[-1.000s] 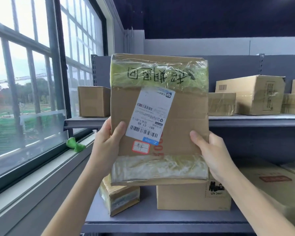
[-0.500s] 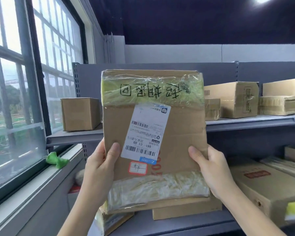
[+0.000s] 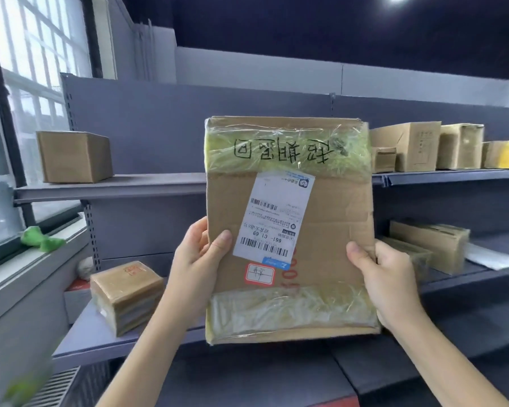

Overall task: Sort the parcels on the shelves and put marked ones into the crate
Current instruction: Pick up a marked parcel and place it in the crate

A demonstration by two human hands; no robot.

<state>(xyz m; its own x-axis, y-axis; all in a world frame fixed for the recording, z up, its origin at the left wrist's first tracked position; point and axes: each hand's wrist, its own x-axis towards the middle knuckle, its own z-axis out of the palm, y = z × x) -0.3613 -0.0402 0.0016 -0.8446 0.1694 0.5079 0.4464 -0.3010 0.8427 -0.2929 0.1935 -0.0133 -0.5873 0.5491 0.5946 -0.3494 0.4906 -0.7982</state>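
I hold a flat brown cardboard parcel [image 3: 332, 218] upright in front of the shelves. Black handwriting runs upside down across its taped top band, and it carries a white shipping label and a small red-framed sticker. My left hand [image 3: 199, 259] grips its left edge with the thumb on the front face. My right hand [image 3: 385, 277] grips the right edge the same way. No crate is in view.
Grey metal shelving [image 3: 147, 186] stands behind. A small carton [image 3: 74, 157] sits on the upper shelf at left, several cartons [image 3: 423, 146] at upper right. A taped parcel [image 3: 127, 295] lies on the lower shelf, more boxes [image 3: 432, 248] at right. A window sill [image 3: 27, 268] runs along the left.
The view has pulled back and swung right, away from the shelves. The parcel stays upright in both hands and now appears further right and lower against the shelving.
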